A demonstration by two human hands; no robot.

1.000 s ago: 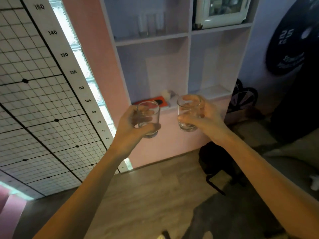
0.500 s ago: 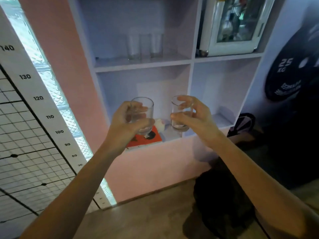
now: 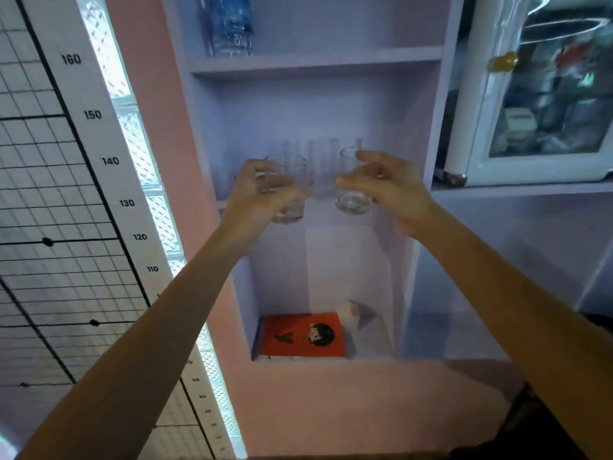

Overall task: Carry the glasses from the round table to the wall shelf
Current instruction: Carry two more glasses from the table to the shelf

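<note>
Both arms are raised in front of the lilac wall shelf (image 3: 411, 191). My left hand (image 3: 257, 190) is wrapped around a short clear glass (image 3: 293, 185), held upright. My right hand (image 3: 388, 184) pinches a second clear glass (image 3: 351, 197) from its right side, also upright. Both glasses hover just in front of the middle shelf board, at about its height. Behind them, several tall clear glasses (image 3: 320, 161) stand in a row at the back of that compartment, blurred. The round table is out of view.
A blue water bottle (image 3: 230, 24) stands on the shelf above. An orange book (image 3: 303, 335) and a small white object (image 3: 353, 313) lie in the lower compartment. A white glass-door cabinet (image 3: 537, 94) fills the right compartment. A height chart (image 3: 109, 161) covers the left wall.
I have come closer to the shelf and the view has tilted upward. Both hands have lifted their glasses from the lower compartment's level up to the middle shelf board.
</note>
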